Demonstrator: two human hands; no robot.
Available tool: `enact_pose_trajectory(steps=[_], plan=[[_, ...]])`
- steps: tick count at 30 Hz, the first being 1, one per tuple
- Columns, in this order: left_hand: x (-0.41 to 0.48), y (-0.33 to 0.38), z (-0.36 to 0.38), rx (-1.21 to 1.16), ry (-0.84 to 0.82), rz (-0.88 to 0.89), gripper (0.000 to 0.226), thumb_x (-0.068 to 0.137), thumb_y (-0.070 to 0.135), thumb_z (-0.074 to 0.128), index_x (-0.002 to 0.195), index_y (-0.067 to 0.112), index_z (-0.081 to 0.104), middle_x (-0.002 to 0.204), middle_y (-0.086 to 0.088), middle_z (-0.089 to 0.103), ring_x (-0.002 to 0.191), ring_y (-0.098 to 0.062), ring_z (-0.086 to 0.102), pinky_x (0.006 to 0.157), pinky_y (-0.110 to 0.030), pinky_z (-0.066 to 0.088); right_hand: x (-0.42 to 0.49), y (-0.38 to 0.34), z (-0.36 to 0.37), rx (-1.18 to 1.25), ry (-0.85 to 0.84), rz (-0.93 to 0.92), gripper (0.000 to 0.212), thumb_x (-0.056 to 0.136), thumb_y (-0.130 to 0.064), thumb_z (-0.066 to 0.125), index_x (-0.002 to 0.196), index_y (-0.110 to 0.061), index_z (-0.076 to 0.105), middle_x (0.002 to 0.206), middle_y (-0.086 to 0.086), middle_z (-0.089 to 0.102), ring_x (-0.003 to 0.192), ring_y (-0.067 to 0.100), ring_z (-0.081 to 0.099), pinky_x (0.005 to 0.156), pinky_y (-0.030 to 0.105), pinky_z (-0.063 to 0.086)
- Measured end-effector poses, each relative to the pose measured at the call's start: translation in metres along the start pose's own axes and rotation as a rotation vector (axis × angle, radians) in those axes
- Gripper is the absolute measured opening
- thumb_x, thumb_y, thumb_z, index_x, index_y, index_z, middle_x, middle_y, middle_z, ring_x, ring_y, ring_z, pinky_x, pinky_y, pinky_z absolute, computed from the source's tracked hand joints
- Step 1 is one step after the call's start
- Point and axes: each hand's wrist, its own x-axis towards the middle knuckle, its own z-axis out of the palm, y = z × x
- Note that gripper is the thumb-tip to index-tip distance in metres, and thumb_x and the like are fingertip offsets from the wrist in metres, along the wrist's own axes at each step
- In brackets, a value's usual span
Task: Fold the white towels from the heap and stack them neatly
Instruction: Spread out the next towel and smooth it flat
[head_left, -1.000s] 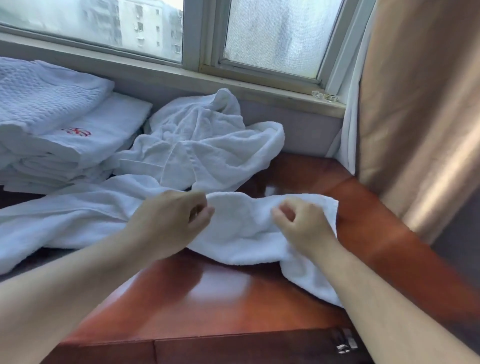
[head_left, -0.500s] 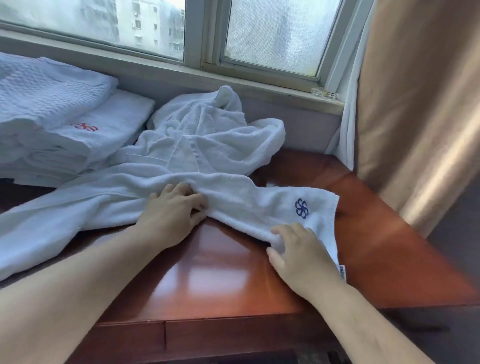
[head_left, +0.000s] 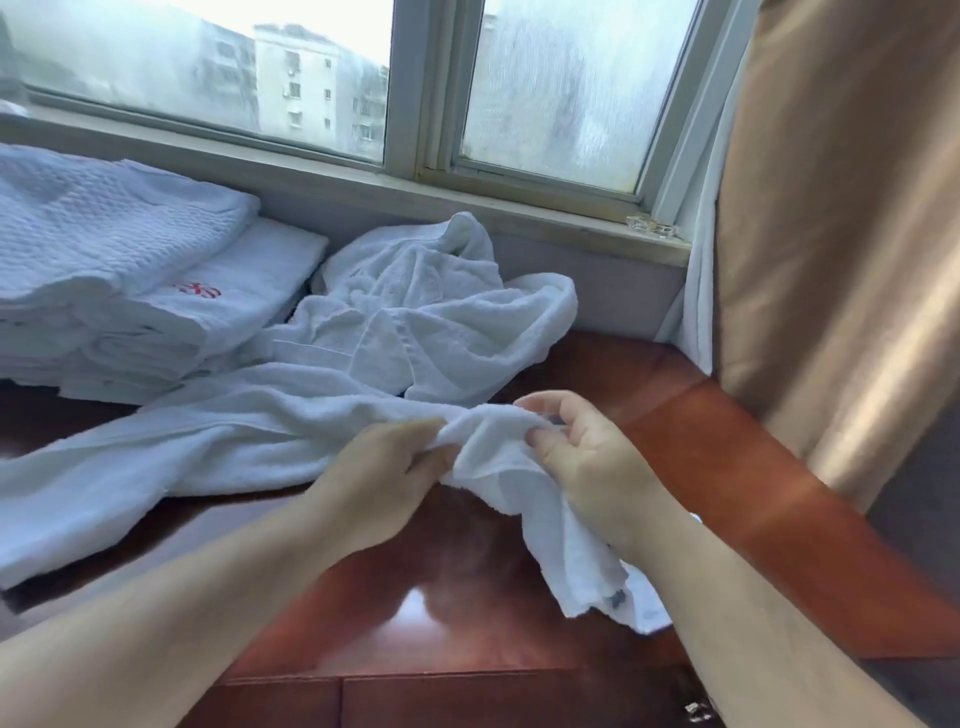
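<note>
Towel of white terry cloth lies stretched long across the glossy reddish-brown wooden desk. Its left end is flat near the desk's left side and its right end is gathered up between the two hands. The left hand pinches a bunched fold of the towel between curled fingers and thumb, its back toward the camera. The right hand, just beside it with the palm turned toward the camera, grips the same bunch, thumb below and bent fingers above. Under the right hand the towel's end hangs loose, and a small dark mark shows near its corner; what the mark is cannot be made out.

Behind the hands, touching the held towel, a crumpled heap of white towels sits against the grey wall under the pale window sill. Left of the heap stands a stack of folded white towels. One towel in it bears a red embroidered emblem, and a folded white waffle-textured cloth lies on top.

Above the sill, a pale-framed window shows blurred apartment blocks through misted glass. A small clear object rests at the sill's right end. At the right hang a white sheer curtain and, beside it, a tan curtain.
</note>
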Motion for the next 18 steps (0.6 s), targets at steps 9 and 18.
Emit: enact_pose_trajectory(steps=[9, 18], plan=[[-0.001, 0.013, -0.050, 0.290, -0.147, -0.074, 0.051, 0.065, 0.085, 0.054, 0.097, 0.046, 0.043, 0.072, 0.019, 0.054, 0.068, -0.001, 0.054, 0.056, -0.024, 0.034, -0.010, 0.009, -0.002, -1.081, -0.100, -0.433, 0.055, 0.071, -0.051, 0.079, 0.117, -0.029, 0.059, 0.106, -0.010, 0.051, 0.081, 0.020, 0.062, 0.071, 0.035, 0.053], [0.006, 0.009, -0.075, 0.624, 0.288, 0.084, 0.050, 0.070, -0.004, 0.057, 0.112, 0.021, 0.055, 0.106, -0.003, 0.059, 0.093, -0.030, 0.059, 0.073, -0.038, 0.048, 0.010, -0.024, -0.017, -0.892, 0.520, -0.451, 0.047, 0.079, -0.012, 0.070, 0.124, -0.017, 0.059, 0.111, 0.001, 0.071, 0.098, 0.030, 0.067, 0.072, 0.036, 0.051]])
